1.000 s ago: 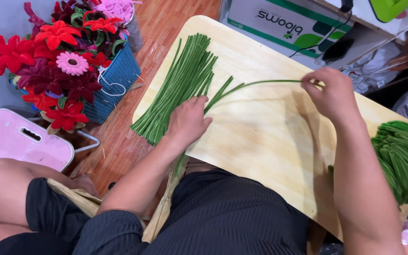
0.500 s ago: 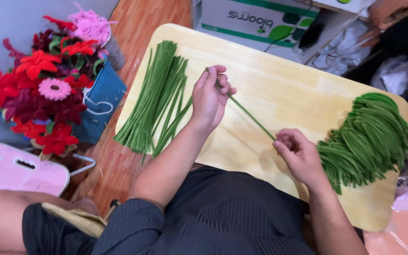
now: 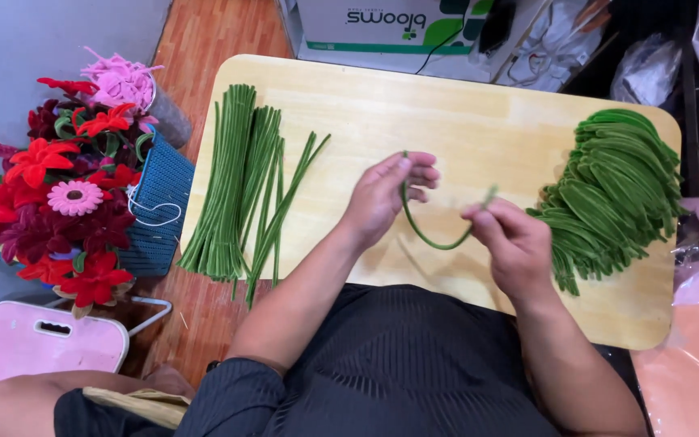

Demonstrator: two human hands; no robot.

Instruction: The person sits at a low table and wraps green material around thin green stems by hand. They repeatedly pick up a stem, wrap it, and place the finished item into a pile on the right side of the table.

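Over a pale wooden board (image 3: 463, 105), my left hand (image 3: 386, 194) and my right hand (image 3: 515, 243) each pinch one end of a single green pipe cleaner (image 3: 434, 241), which sags in a U between them. A bundle of straight green pipe cleaners (image 3: 240, 186) lies on the board's left part, left of my left hand. A heap of bent green pipe cleaners (image 3: 612, 190) lies at the right, just beyond my right hand.
A blue basket (image 3: 159, 210) of red and pink craft flowers (image 3: 50, 202) stands on the wooden floor at the left. A pink flat case (image 3: 42, 348) lies at the bottom left. A cardboard box (image 3: 382, 32) and bags sit behind the board.
The pipe cleaner was held straight between my hands; now my hands are closer together and it is bent into a U. The view has shifted so the board sits more centred.
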